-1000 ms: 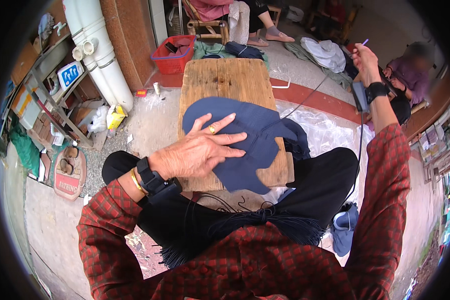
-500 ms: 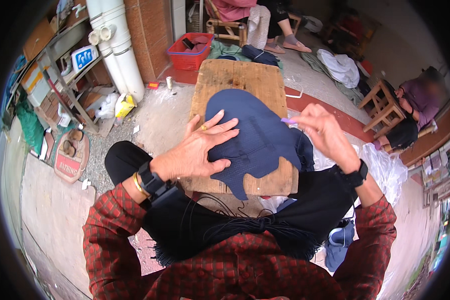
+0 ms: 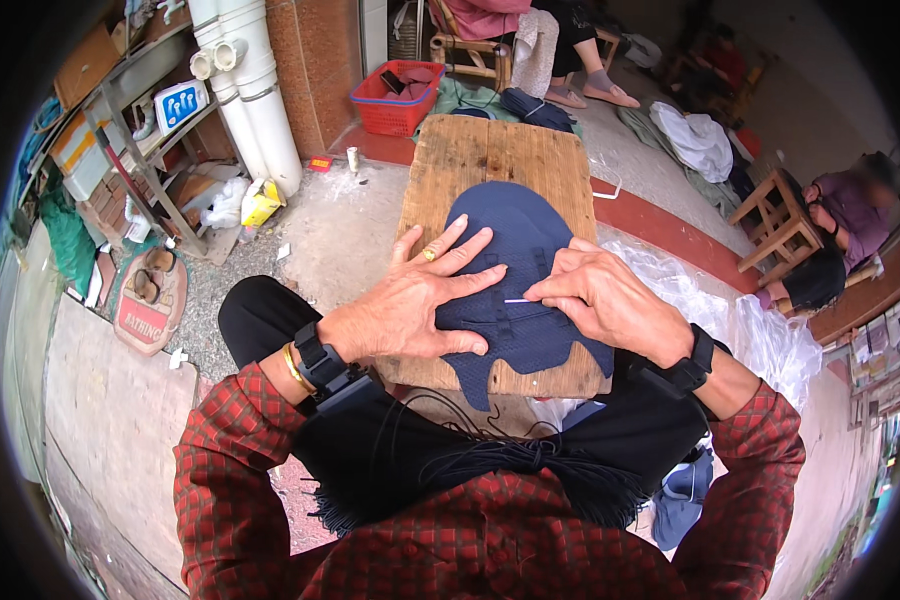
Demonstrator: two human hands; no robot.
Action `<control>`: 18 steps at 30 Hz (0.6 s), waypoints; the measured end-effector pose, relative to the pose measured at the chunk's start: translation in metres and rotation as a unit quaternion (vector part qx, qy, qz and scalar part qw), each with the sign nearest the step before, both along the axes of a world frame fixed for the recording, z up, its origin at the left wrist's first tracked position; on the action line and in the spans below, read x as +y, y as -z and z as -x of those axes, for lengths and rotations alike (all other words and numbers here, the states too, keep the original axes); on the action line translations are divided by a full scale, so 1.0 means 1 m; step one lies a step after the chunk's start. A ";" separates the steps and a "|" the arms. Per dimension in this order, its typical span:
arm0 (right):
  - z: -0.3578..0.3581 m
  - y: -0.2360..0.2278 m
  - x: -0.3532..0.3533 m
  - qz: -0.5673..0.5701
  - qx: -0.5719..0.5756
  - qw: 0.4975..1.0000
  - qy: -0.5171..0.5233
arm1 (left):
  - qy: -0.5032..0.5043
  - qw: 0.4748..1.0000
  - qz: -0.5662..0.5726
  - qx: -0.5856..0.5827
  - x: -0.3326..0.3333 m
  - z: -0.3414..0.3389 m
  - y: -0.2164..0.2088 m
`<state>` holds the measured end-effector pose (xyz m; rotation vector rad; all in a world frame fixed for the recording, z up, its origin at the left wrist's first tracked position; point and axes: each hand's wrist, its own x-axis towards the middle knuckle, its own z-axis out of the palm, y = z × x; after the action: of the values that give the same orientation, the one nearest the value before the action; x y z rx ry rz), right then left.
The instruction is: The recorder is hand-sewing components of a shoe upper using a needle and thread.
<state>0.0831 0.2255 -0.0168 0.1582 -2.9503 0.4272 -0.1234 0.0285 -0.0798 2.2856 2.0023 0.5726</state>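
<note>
At far left, a shelf rack (image 3: 148, 62) stands against the wall, with 2 sandals (image 3: 146, 285) on a mat (image 3: 155, 328) below it. Next come white pipes (image 3: 265, 120), then a red basket (image 3: 395, 118) near the far end of the wooden bench (image 3: 450, 150). The left hand (image 3: 410, 305) is flat, fingers spread, grasping nothing; it presses on the dark blue fabric piece (image 3: 510, 215) and covers part of its left side. The fabric piece lies on the bench top, its lower points overhanging the near edge. The right hand (image 3: 610, 305) pinches a thin pale tool (image 3: 516, 301) above the fabric, obstructing the view of its right side. Further right: clear plastic sheeting (image 3: 775, 340), a wooden stool (image 3: 770, 225) and 1 seated person (image 3: 860, 225).
</note>
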 end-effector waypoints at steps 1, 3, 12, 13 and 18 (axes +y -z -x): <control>0.000 0.000 0.000 0.003 -0.006 1.000 -0.002 | -0.004 1.000 0.000 0.002 0.000 0.000 0.000; 0.002 0.001 0.000 0.007 -0.014 1.000 -0.003 | -0.002 1.000 -0.002 0.003 0.000 -0.001 0.001; 0.013 -0.010 -0.001 0.198 -0.129 0.969 0.076 | -0.001 1.000 -0.005 0.015 0.000 -0.002 -0.001; 0.014 -0.013 0.000 0.176 -0.145 0.970 0.086 | -0.004 1.000 0.001 0.016 0.001 -0.002 -0.002; 0.016 -0.016 -0.009 0.105 -0.124 0.983 0.084 | -0.001 1.000 -0.005 0.012 0.000 -0.003 -0.002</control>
<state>0.0668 0.2166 -0.0007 -0.1814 -3.0952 0.7806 -0.1207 0.0288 -0.0778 2.3070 2.0182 0.5594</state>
